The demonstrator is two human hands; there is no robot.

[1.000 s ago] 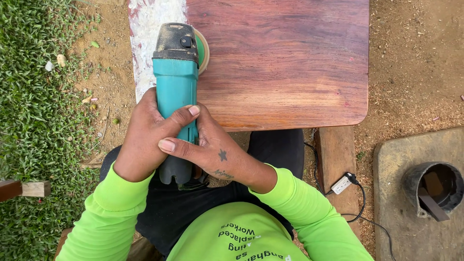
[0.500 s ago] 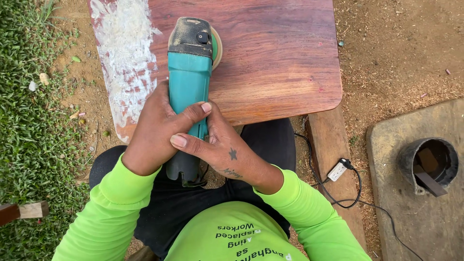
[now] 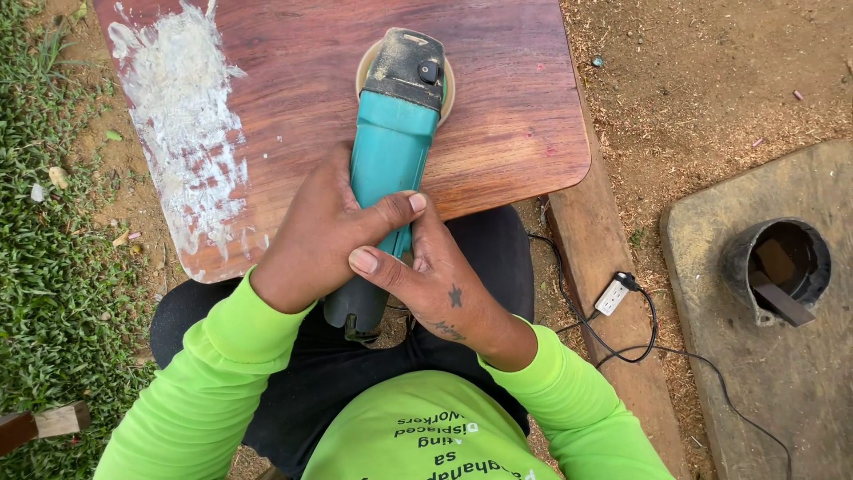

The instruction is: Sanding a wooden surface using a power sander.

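Both hands are wrapped tight around the body of a teal angle grinder [image 3: 388, 156]. The left hand [image 3: 315, 240] closes over its left flank, thumb laid across the top of the casing, while the right hand [image 3: 435, 280] clasps it from the right and below, its thumb crossing under the left thumb so the two overlap; neither hand shows any gap from the tool. The grinder lies lengthwise away from the person, tilted slightly to the right, its dark tail end sticking out just below the hands over the lap. Its black head sits on a round tan sanding disc [image 3: 366, 64] that rests flat on a reddish wooden board [image 3: 506, 116], roughly midway between the board's left and right edges and well in from its near edge. A patch of white filler [image 3: 182, 124] covers the board's left edge down to the near left corner. Off the board's right side, a wooden plank [image 3: 591, 249] lies on the dirt with a white plug adapter [image 3: 612, 298] and black cable [image 3: 653, 342] on it; farther right, a dark bucket [image 3: 777, 267] stands on a slab.
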